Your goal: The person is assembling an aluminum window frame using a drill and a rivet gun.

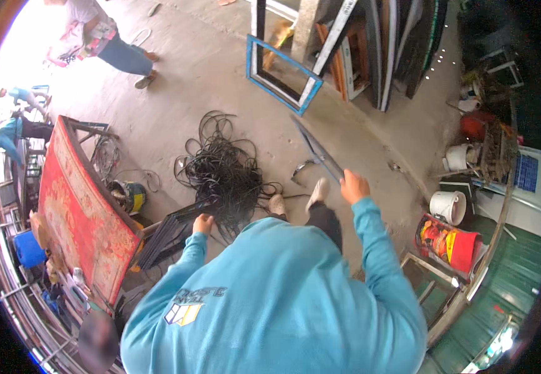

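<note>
My right hand [354, 187] is closed around the near end of a long grey frame [320, 153], which looks narrow and tilted from here and points away to the far left. My left hand [203, 224] is closed beside a stack of dark frames [169, 237]; what its fingers hold, if anything, I cannot make out. Ahead of it, a tangled heap of black rubber-like strips [223, 171] lies on the concrete floor, reaching close to my shoes [317, 194]. A small curved dark piece [301, 169] rests on the floor near the grey frame.
At left stands a red patterned panel [89, 206], with a bucket [130, 196] beside it. A blue-edged frame [284, 75] leans near upright panels [382, 56]. Right are a white bucket [448, 207] and a red container [451, 243]. People [117, 47] are farther off, upper left.
</note>
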A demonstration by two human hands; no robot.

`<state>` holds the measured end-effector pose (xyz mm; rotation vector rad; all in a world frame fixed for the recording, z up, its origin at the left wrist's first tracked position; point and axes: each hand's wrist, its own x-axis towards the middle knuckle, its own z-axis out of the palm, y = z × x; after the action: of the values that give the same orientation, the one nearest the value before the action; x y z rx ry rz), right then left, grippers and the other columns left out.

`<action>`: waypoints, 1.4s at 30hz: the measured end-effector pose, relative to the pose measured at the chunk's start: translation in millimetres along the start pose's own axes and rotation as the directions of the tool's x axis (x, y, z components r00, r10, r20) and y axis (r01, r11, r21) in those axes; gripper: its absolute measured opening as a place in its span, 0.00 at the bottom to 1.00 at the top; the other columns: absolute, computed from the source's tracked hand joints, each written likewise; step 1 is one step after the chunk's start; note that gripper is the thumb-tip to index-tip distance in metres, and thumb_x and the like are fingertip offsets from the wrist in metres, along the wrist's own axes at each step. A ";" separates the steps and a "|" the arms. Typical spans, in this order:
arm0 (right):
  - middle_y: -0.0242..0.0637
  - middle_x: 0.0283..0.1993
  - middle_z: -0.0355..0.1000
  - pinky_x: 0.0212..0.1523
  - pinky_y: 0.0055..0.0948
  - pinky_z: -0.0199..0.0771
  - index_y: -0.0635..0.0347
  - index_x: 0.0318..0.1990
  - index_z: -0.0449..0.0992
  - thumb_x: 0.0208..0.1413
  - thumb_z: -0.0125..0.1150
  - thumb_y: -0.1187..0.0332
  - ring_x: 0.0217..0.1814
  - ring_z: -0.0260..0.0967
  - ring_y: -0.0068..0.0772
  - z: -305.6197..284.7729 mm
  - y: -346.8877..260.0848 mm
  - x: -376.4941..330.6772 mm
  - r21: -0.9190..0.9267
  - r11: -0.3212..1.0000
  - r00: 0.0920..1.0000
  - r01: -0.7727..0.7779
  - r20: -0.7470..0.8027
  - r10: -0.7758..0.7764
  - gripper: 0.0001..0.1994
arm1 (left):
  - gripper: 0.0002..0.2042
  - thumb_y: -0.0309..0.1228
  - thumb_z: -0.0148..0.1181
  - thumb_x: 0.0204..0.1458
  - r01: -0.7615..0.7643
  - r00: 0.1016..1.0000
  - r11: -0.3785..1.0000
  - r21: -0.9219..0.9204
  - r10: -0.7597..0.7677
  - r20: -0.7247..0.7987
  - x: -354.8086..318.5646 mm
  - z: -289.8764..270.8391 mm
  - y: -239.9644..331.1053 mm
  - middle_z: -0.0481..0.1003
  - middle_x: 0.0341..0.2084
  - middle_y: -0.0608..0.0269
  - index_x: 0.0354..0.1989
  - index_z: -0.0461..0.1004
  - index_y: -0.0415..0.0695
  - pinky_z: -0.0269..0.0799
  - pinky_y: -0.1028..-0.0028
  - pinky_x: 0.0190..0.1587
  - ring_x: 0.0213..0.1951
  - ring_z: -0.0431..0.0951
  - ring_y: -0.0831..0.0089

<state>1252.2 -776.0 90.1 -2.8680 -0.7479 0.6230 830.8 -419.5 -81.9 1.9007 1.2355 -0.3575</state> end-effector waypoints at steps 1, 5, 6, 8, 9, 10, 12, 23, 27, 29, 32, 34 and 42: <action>0.51 0.37 0.75 0.41 0.53 0.71 0.59 0.40 0.73 0.54 0.60 0.62 0.41 0.73 0.58 -0.9 -7.2 34.0 -0.029 0.999 0.999 0.022 -0.026 -0.023 0.12 | 0.20 0.44 0.60 0.49 0.107 0.994 0.991 0.075 -0.105 -0.033 -10.3 -4.6 -17.9 0.79 0.32 0.45 0.35 0.78 0.36 0.73 0.62 0.43 0.38 0.80 0.54; 0.51 0.37 0.75 0.42 0.53 0.71 0.60 0.35 0.72 0.53 0.60 0.61 0.40 0.72 0.59 0.8 -45.2 183.9 -0.026 0.975 0.973 0.222 -0.061 -0.223 0.11 | 0.19 0.42 0.59 0.51 0.389 0.919 0.907 -0.160 -0.393 0.005 -63.2 12.5 -64.5 0.80 0.33 0.48 0.38 0.78 0.34 0.75 0.64 0.41 0.38 0.81 0.59; 0.51 0.37 0.75 0.42 0.53 0.71 0.60 0.35 0.72 0.53 0.60 0.61 0.40 0.72 0.59 3.2 -55.4 222.0 -0.010 0.961 0.960 0.277 -0.035 -0.277 0.11 | 0.20 0.42 0.60 0.51 0.408 0.895 0.859 -0.310 -0.443 -0.049 -79.8 26.6 -67.2 0.80 0.34 0.48 0.39 0.78 0.34 0.76 0.64 0.41 0.39 0.81 0.61; 0.52 0.36 0.75 0.43 0.54 0.71 0.61 0.34 0.72 0.52 0.61 0.61 0.41 0.72 0.59 12.7 -81.5 302.3 -0.003 0.947 0.946 0.321 -0.038 -0.321 0.12 | 0.20 0.42 0.61 0.51 0.458 0.811 0.730 -0.507 -0.577 -0.097 -111.9 60.5 -60.0 0.80 0.36 0.48 0.40 0.78 0.34 0.76 0.65 0.42 0.39 0.81 0.63; 0.53 0.38 0.75 0.45 0.52 0.72 0.61 0.35 0.74 0.52 0.60 0.61 0.43 0.72 0.59 20.6 -93.5 342.4 -0.024 0.934 0.935 0.356 0.010 -0.356 0.12 | 0.21 0.42 0.61 0.50 0.527 0.743 0.657 -0.539 -0.664 -0.082 -120.9 78.3 -48.4 0.80 0.36 0.48 0.41 0.78 0.34 0.76 0.65 0.42 0.39 0.81 0.64; 0.54 0.39 0.75 0.46 0.50 0.74 0.61 0.36 0.75 0.53 0.60 0.61 0.45 0.73 0.59 27.0 -103.5 386.0 -0.096 0.925 0.930 0.367 0.034 -0.365 0.12 | 0.20 0.41 0.62 0.50 0.504 0.762 0.774 -0.383 -0.607 -0.226 -131.0 98.5 -30.7 0.80 0.35 0.50 0.41 0.78 0.34 0.76 0.66 0.42 0.38 0.80 0.65; 0.55 0.41 0.75 0.48 0.48 0.74 0.61 0.35 0.76 0.52 0.60 0.63 0.46 0.73 0.58 45.2 -132.6 468.0 -0.029 0.908 0.906 0.419 0.083 -0.415 0.11 | 0.19 0.40 0.63 0.50 0.528 0.627 0.573 -0.627 -0.761 -0.167 -141.3 144.6 21.0 0.80 0.34 0.51 0.40 0.78 0.34 0.76 0.67 0.42 0.38 0.80 0.66; 0.56 0.46 0.74 0.52 0.46 0.72 0.65 0.41 0.77 0.50 0.58 0.68 0.50 0.71 0.58 109.3 -184.7 674.0 0.068 0.982 0.966 0.173 0.182 -0.183 0.12 | 0.17 0.38 0.57 0.58 0.727 0.629 0.276 -0.629 -0.636 0.447 -168.0 172.6 276.0 0.77 0.43 0.55 0.50 0.73 0.39 0.73 0.68 0.47 0.45 0.77 0.63; 0.53 0.50 0.73 0.56 0.43 0.70 0.63 0.45 0.77 0.53 0.54 0.69 0.54 0.70 0.55 129.2 -180.0 694.6 0.155 0.984 0.986 0.088 0.125 -0.108 0.14 | 0.16 0.38 0.57 0.58 0.535 0.478 0.017 -0.844 -0.830 0.286 -138.7 141.6 301.9 0.77 0.42 0.59 0.47 0.73 0.40 0.75 0.70 0.34 0.37 0.79 0.68; 0.51 0.52 0.73 0.57 0.43 0.69 0.63 0.46 0.76 0.53 0.52 0.71 0.57 0.69 0.53 126.7 -177.3 702.0 0.157 0.987 0.989 -0.027 0.145 0.004 0.14 | 0.17 0.38 0.57 0.58 0.529 0.471 0.005 -0.848 -0.833 0.290 -126.2 135.9 306.3 0.78 0.42 0.59 0.49 0.72 0.40 0.75 0.70 0.34 0.38 0.79 0.68; 0.52 0.50 0.73 0.56 0.44 0.70 0.64 0.46 0.76 0.52 0.52 0.70 0.56 0.70 0.54 112.1 -177.5 706.6 0.090 0.995 0.985 -0.043 0.170 0.027 0.14 | 0.20 0.41 0.57 0.58 0.590 0.481 0.043 -0.806 -0.820 0.309 -114.1 135.2 307.8 0.77 0.44 0.59 0.53 0.71 0.41 0.75 0.68 0.36 0.41 0.79 0.65; 0.52 0.53 0.72 0.57 0.44 0.70 0.63 0.48 0.74 0.52 0.53 0.69 0.57 0.69 0.53 100.9 -177.5 705.7 0.094 0.994 0.987 -0.053 0.159 0.037 0.16 | 0.21 0.41 0.56 0.58 0.613 0.527 0.004 -0.790 -0.748 0.404 -108.2 137.3 308.5 0.76 0.47 0.58 0.54 0.70 0.41 0.74 0.66 0.39 0.43 0.78 0.63; 0.52 0.66 0.58 0.67 0.44 0.56 0.60 0.62 0.62 0.49 0.58 0.65 0.68 0.55 0.52 84.2 -139.3 680.9 0.007 0.995 0.989 0.098 -0.113 -0.096 0.30 | 0.18 0.39 0.55 0.59 0.509 0.574 0.004 -0.861 -0.747 0.336 -93.6 137.7 321.8 0.75 0.46 0.58 0.52 0.70 0.40 0.74 0.68 0.38 0.42 0.77 0.65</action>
<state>1696.1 -320.9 -203.1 -2.8071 -0.8564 0.4484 1088.1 -640.8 45.0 0.2344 1.8793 0.1542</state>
